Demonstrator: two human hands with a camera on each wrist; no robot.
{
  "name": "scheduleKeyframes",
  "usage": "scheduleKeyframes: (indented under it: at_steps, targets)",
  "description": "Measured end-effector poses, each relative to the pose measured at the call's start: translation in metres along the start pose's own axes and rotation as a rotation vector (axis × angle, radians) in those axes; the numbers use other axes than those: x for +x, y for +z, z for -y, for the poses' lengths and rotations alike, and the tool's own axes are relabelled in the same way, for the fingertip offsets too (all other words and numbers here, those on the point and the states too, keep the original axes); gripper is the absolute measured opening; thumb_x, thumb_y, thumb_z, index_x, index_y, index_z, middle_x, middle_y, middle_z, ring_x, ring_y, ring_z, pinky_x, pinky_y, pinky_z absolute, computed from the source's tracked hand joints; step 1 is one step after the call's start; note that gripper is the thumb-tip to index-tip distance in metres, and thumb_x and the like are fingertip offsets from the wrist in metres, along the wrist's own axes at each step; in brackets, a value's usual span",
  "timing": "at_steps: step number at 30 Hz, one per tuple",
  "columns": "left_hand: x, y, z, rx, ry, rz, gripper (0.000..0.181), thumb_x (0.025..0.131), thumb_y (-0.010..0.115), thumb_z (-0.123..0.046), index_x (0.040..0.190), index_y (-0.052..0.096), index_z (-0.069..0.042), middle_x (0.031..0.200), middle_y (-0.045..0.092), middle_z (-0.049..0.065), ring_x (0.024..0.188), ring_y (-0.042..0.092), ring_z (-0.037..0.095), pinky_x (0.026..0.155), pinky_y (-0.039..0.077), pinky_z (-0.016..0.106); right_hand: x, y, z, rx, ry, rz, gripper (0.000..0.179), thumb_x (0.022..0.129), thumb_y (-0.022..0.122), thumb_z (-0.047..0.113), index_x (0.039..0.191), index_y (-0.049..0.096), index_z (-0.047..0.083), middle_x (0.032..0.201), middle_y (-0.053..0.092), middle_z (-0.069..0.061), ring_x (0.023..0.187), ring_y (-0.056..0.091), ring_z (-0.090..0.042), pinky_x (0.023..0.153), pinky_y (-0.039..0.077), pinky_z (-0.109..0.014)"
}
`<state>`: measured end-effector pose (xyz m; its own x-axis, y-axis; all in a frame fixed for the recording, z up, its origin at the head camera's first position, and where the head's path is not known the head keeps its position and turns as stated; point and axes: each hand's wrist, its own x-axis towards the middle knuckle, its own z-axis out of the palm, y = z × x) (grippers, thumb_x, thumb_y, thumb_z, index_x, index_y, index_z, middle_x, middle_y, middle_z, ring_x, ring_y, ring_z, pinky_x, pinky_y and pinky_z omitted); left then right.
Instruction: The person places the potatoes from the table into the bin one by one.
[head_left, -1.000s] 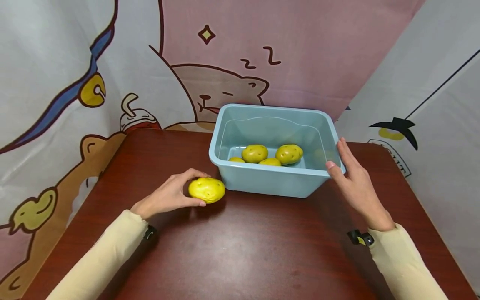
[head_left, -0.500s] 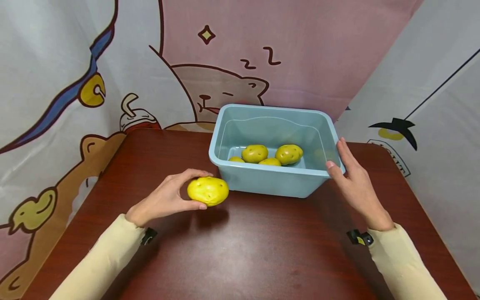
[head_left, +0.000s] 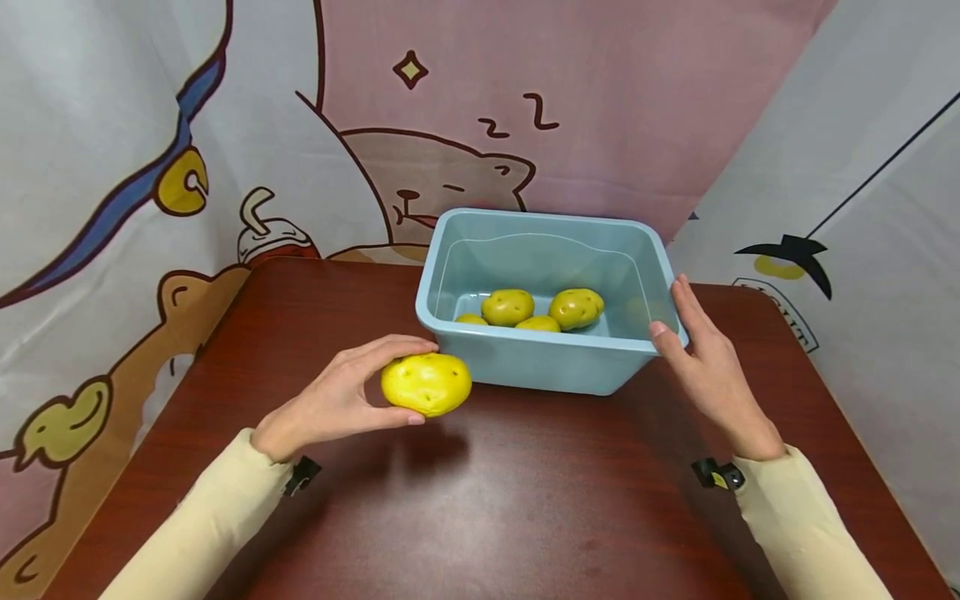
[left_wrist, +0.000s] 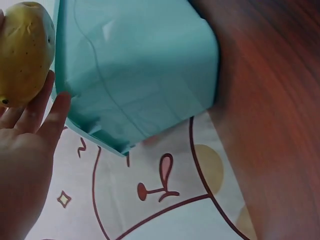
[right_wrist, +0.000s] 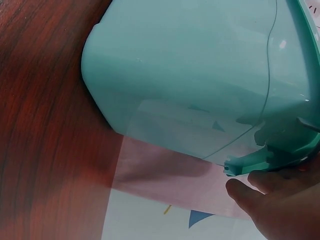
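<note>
A yellow potato (head_left: 427,384) is gripped by my left hand (head_left: 330,398), fingers along its far side and thumb on the near side. It is raised above the table, before the left front corner of a light blue plastic bin (head_left: 540,365). The left wrist view shows the potato (left_wrist: 26,54) at upper left, beside the bin (left_wrist: 150,65). My right hand (head_left: 712,371) holds the bin's right rim, thumb over the edge and fingers along the outside. In the right wrist view its fingers (right_wrist: 245,195) are by the rim. Several potatoes (head_left: 576,308) lie inside the bin.
The bin stands on a dark red-brown table (head_left: 487,517), near its back edge. Behind and beside the table hangs a cartoon-printed cloth (head_left: 600,108). Both wrists carry small black devices (head_left: 302,476).
My left hand has lifted the potato off the table and brought it slightly right and nearer the camera. The right hand and the bin stay in place.
</note>
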<state>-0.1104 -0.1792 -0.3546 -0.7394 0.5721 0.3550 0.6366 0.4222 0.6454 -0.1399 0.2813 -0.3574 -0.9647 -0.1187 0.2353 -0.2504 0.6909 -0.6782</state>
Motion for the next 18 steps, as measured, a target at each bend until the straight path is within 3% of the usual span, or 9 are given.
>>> scheduleKeyframes:
  at_steps: [8,18]
  targets:
    - [0.016,0.000,-0.016,-0.018,0.090,-0.028,0.078,0.077,0.094,-0.028,0.145,0.057,-0.021,0.142,0.059,-0.008,0.123,0.059,0.013,0.101,0.052,0.034,-0.001,0.000,-0.001,0.000,-0.003,-0.002,0.073,0.108,0.053,0.036,0.167,0.012,0.026,0.173,0.008,0.008,0.157,0.017,-0.038,0.109,0.028,-0.074]
    - [0.051,-0.003,-0.030,-0.006,0.220,-0.110,0.077,0.074,0.096,-0.024,0.141,0.060,-0.013,0.138,0.063,0.001,0.126,0.058,0.018,0.103,0.050,0.035,0.001,-0.001,0.000,0.009,-0.002,0.000,0.074,0.107,0.054,0.036,0.167,0.013,0.024,0.173,0.008,0.009,0.156,0.019,-0.037,0.100,0.037,-0.075]
